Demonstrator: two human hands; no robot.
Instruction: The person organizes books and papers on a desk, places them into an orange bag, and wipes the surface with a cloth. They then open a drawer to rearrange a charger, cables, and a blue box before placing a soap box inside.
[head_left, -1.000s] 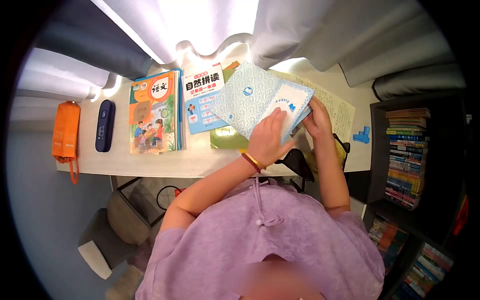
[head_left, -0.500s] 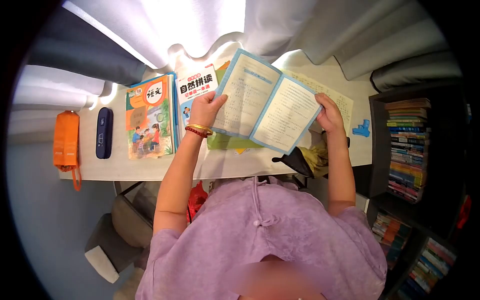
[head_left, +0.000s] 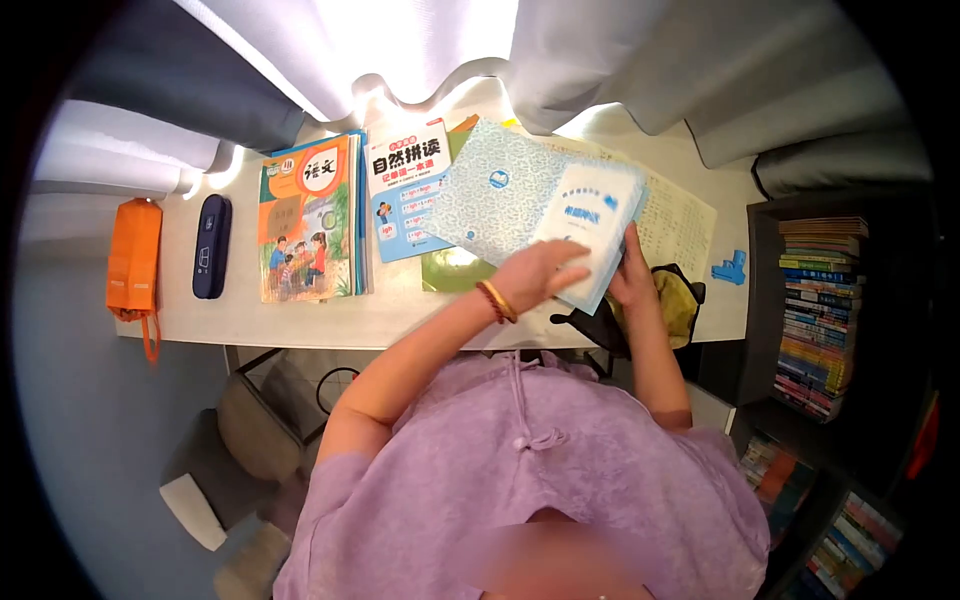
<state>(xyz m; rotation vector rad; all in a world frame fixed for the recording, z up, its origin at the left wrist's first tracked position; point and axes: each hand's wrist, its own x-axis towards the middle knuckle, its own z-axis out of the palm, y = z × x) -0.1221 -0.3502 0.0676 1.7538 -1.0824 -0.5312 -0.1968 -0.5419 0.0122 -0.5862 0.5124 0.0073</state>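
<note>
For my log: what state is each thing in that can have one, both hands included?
Patterned booklet: spread open
Left hand: open over the booklet, contact unclear
Right hand: closed on the booklet's right side
Orange textbook: closed, cover up
White-and-blue book: closed, cover up
Navy case: closed
Orange pouch: lying down, closure unclear
Handwritten sheet: flat, partly covered
Blue toy gun: on its side

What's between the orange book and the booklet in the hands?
The head view shows a white-and-blue book between the orange book and the booklet, with a green book peeking out.
</note>
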